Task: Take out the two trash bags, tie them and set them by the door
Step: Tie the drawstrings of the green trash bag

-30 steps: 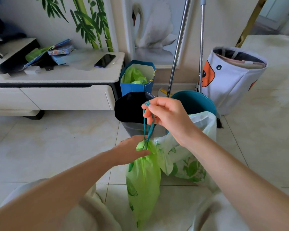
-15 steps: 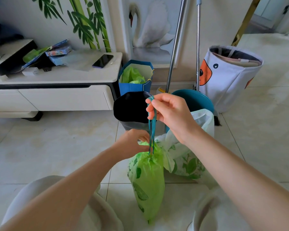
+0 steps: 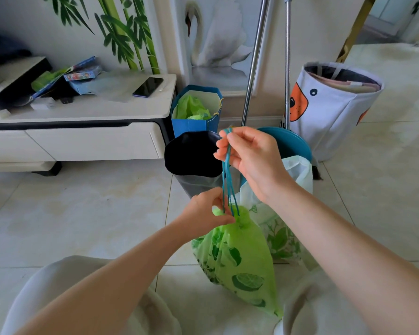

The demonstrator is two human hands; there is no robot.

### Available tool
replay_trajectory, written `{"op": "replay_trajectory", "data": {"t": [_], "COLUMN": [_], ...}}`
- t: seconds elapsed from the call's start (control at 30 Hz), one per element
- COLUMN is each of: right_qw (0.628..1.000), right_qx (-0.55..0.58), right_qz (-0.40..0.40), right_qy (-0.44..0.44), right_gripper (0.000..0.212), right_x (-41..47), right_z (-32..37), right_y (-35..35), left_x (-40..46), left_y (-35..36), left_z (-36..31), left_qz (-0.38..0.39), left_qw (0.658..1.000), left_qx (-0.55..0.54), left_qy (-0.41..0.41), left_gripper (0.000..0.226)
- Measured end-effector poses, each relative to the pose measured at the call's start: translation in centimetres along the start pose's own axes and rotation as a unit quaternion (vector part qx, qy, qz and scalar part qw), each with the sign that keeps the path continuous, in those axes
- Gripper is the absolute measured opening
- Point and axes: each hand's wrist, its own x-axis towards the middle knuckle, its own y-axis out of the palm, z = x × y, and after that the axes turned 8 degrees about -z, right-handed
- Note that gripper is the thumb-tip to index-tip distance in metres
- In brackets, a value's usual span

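Head view: right hand (image 3: pixel 252 158) pinches the drawstring (image 3: pixel 228 180) straight above the green bag (image 3: pixel 240 257); left hand (image 3: pixel 203 213) grips its neck below.

Both forearms are bare from the wrists back to the frame's edge, with no sleeves, watch or rings showing on the left hand (image 3: pixel 205 211) or the right hand (image 3: pixel 253 160). Pale grey-beige trousers (image 3: pixel 58 286) of soft, slightly creased fabric cover both knees.
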Motion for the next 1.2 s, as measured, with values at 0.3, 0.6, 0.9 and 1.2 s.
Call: {"op": "replay_trajectory", "data": {"t": [0.3, 0.6, 0.9, 1.2], "right_qw": [1.0, 0.995, 0.983, 0.913], "right_qx": [0.003, -0.052, -0.099, -0.344], "right_qz": [-0.024, -0.082, -0.151, -0.075], "right_qy": [-0.008, -0.021, 0.026, -0.206], "right_gripper": [0.017, 0.018, 0.02, 0.015], "right_x": [0.1, 0.7, 2.0, 1.2], "right_z": [0.5, 1.5, 1.2, 0.4], "right_y": [-0.1, -1.5, -4.2, -4.6], "left_x": [-0.1, 0.4, 0.6, 0.8], "left_y": [0.6, -0.4, -1.5, -2.2], "left_z": [-0.8, -0.4, 1.6, 2.4], "left_qz": [0.033, -0.067, -0.107, -0.157], "left_qw": [0.998, 0.981, 0.95, 0.959], "left_qx": [-0.04, -0.134, -0.216, -0.151], "left_qy": [-0.031, -0.12, -0.198, -0.183], "left_gripper": [0.015, 0.014, 0.02, 0.03]}}
